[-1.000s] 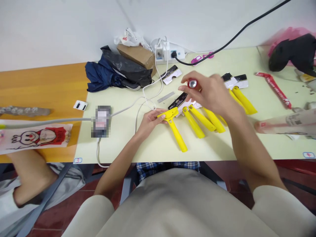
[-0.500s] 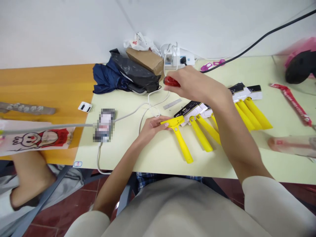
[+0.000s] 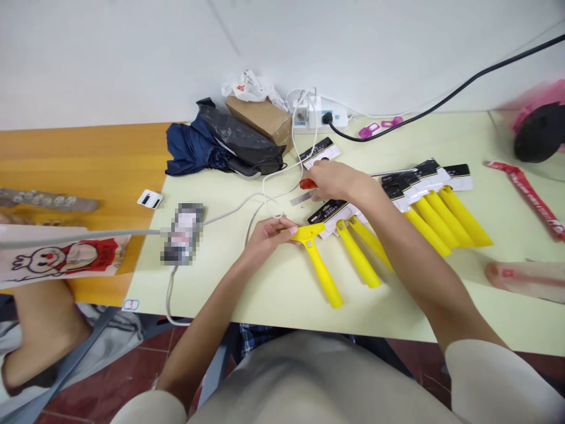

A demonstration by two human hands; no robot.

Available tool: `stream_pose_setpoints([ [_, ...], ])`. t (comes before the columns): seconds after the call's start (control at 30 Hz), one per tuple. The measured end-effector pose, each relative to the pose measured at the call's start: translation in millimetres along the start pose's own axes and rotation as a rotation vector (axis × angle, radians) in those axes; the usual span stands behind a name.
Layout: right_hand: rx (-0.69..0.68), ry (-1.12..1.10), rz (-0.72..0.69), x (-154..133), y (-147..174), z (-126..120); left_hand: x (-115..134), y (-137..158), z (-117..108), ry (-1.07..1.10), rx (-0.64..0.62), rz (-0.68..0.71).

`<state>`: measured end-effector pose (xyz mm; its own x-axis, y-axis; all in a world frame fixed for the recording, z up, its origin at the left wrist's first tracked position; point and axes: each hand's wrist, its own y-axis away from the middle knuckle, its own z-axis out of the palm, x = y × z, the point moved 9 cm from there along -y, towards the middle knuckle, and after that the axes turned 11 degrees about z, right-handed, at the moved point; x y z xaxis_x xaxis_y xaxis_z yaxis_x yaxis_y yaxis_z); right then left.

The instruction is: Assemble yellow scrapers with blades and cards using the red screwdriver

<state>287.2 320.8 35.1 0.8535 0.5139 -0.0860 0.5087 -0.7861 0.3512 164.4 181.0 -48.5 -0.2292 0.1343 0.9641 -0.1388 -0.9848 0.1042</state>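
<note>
Yr L hand (image 3: 270,237) pinches one end of a yellow scraper (image 3: 319,264), thumb & fingers close together on its top bar. The scraper is in front of you, w/ its long handle pointing back toward yr tummy; can't tell if it rests on the pale tbl (image 3: 220,294). Yr R hand (image 3: 339,180) is curled round a screwdriver (image 3: 308,184): red grip pokes out one side, thin metal rod out the other, over black-&-white cards (image 3: 429,167). R fingertips are partly hid, nr a flat metal strip (image 3: 301,198). More yellow handles (image 3: 358,255) lie beside the scraper.
</note>
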Motion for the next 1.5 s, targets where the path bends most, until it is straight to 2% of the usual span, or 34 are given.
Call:
stream_pose_setpoints([
  [0.23,-0.066,0.020,-0.028,-6.4,-3.0,11.9,3.5,-0.6,2.0,0.006,0.013,0.003],
  [0.37,-0.082,-0.003,-0.043,-8.6,0.5,8.3,4.6,-1.1,1.0,0.011,0.039,0.022],
  [0.67,-0.004,-0.219,-0.189,-20.2,47.2,-45.6,7.6,-9.6,-4.8,0.100,0.170,0.097],
  [0.87,-0.004,-0.301,-0.179,-2.5,68.5,-65.3,35.2,-32.8,15.2,0.239,0.139,0.134],
  [0.97,0.011,-0.333,-0.194,0.4,75.6,-71.8,41.0,-42.1,26.8,0.321,0.125,0.153],
  [1.13,0.061,-0.392,-0.236,-5.0,84.9,-80.9,20.8,-39.3,38.6,0.443,0.162,0.085],
  [1.3,0.060,-0.372,-0.239,-11.3,84.8,-78.8,1.9,-25.3,56.5,0.440,0.047,-0.064],
  [1.5,0.047,-0.359,-0.238,-13.5,81.8,-75.0,1.5,-22.5,57.0,0.402,0.050,-0.039],
])
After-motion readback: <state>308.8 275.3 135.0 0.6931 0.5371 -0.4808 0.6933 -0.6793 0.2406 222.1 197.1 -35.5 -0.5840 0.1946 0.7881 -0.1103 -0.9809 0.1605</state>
